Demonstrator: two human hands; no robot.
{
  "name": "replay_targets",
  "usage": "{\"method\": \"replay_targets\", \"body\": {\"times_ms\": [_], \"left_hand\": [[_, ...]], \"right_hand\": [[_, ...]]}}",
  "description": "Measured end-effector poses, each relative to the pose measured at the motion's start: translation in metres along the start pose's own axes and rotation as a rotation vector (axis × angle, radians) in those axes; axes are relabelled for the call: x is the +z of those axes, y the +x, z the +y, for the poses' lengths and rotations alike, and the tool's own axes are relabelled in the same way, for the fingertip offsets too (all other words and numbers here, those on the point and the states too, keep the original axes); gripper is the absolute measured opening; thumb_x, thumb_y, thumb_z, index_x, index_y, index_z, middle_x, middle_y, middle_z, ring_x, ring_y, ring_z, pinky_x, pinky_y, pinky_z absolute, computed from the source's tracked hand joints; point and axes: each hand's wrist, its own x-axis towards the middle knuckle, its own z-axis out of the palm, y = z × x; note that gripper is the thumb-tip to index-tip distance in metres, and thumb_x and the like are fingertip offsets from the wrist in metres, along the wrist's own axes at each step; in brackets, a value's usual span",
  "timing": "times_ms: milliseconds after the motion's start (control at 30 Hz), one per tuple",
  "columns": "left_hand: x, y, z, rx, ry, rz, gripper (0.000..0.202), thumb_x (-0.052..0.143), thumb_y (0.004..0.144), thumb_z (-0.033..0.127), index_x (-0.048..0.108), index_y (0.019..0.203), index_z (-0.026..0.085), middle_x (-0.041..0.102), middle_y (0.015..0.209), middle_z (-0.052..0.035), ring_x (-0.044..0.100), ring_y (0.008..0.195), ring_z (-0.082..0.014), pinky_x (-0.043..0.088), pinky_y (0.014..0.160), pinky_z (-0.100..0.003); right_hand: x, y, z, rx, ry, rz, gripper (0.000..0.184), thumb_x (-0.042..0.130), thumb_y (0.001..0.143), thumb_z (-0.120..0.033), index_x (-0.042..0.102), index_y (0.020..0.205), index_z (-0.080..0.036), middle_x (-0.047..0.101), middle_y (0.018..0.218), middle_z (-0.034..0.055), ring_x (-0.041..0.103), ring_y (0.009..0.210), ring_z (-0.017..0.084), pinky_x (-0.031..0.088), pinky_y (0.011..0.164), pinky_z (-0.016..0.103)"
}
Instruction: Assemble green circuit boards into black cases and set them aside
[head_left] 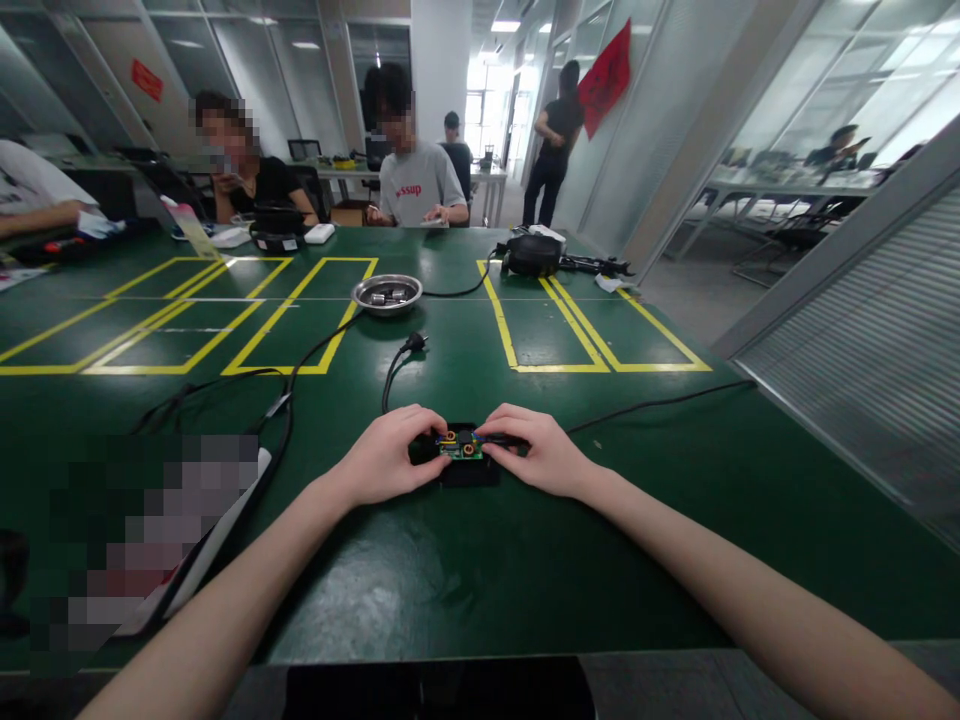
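A small green circuit board (463, 450) with copper-wound coils and coloured wires lies between my two hands. My left hand (386, 455) is closed, thumb and fingers pinching at the board's left end. On the other side, my right hand (544, 450) is closed, its thumb and fingers gripping the right end, where a black cable and blue wires meet it. The board sits over a black plastic case (471, 477); I cannot tell whether it is seated inside. Just beyond my left hand, a black power plug (414, 343) rests on its cord. My fingers partly hide the board's ends.
A metal bowl (388, 294) holding small metal parts stands farther back on the green table (450, 590). Black cables (289, 420) run along the left, near a blurred flat device (225, 520). A black bag (531, 254) lies at the far edge. Several people sit or stand beyond.
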Motion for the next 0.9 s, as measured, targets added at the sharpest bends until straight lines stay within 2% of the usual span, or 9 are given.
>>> {"method": "replay_targets", "body": {"times_ms": [133, 333, 567, 800, 900], "left_hand": [[0.0012, -0.0001, -0.0014, -0.003, -0.059, 0.029, 0.022, 0.071, 0.085, 0.024, 0.066, 0.106, 0.019, 0.073, 0.099, -0.0033, 0.069, 0.087, -0.0185, 0.055, 0.079, -0.03], [0.0023, -0.001, -0.0021, -0.005, -0.015, -0.024, 0.031, 0.073, 0.083, 0.024, 0.067, 0.114, 0.02, 0.074, 0.101, -0.0045, 0.071, 0.091, -0.0206, 0.057, 0.081, -0.033], [0.003, -0.0012, -0.0031, -0.027, -0.016, -0.046, 0.045, 0.074, 0.083, 0.025, 0.064, 0.127, 0.02, 0.073, 0.121, -0.0097, 0.069, 0.111, -0.0262, 0.057, 0.098, -0.041], [0.0022, -0.0021, -0.0039, -0.026, -0.034, -0.057, 0.056, 0.073, 0.081, 0.025, 0.061, 0.136, 0.02, 0.071, 0.127, -0.0115, 0.069, 0.116, -0.0276, 0.056, 0.103, -0.043], [0.0, -0.0021, -0.0047, -0.021, -0.051, -0.081, 0.059, 0.074, 0.08, 0.027, 0.06, 0.137, 0.019, 0.071, 0.131, -0.0118, 0.069, 0.118, -0.0281, 0.055, 0.105, -0.043]], "right_hand": [[0.0009, -0.0001, -0.0016, -0.032, -0.05, 0.055, 0.012, 0.062, 0.096, -0.02, 0.074, 0.098, -0.018, 0.072, 0.087, 0.006, 0.067, 0.073, 0.016, 0.053, 0.065, 0.026], [0.0045, -0.0009, -0.0015, 0.075, 0.003, 0.007, 0.008, 0.065, 0.091, -0.019, 0.073, 0.095, -0.019, 0.076, 0.088, 0.0048, 0.07, 0.076, 0.017, 0.055, 0.069, 0.026], [0.0074, 0.0005, -0.0001, 0.154, 0.03, 0.061, 0.012, 0.066, 0.094, -0.025, 0.076, 0.093, -0.019, 0.078, 0.086, 0.0055, 0.072, 0.074, 0.018, 0.055, 0.07, 0.027], [0.0062, 0.0032, -0.0052, 0.231, 0.063, 0.063, 0.015, 0.064, 0.094, -0.025, 0.078, 0.091, -0.019, 0.079, 0.085, 0.0052, 0.071, 0.073, 0.018, 0.052, 0.068, 0.028], [0.0067, 0.0035, -0.0047, 0.306, 0.134, 0.042, 0.015, 0.065, 0.093, -0.028, 0.077, 0.091, -0.019, 0.078, 0.083, 0.0044, 0.07, 0.07, 0.018, 0.052, 0.067, 0.028]]}}
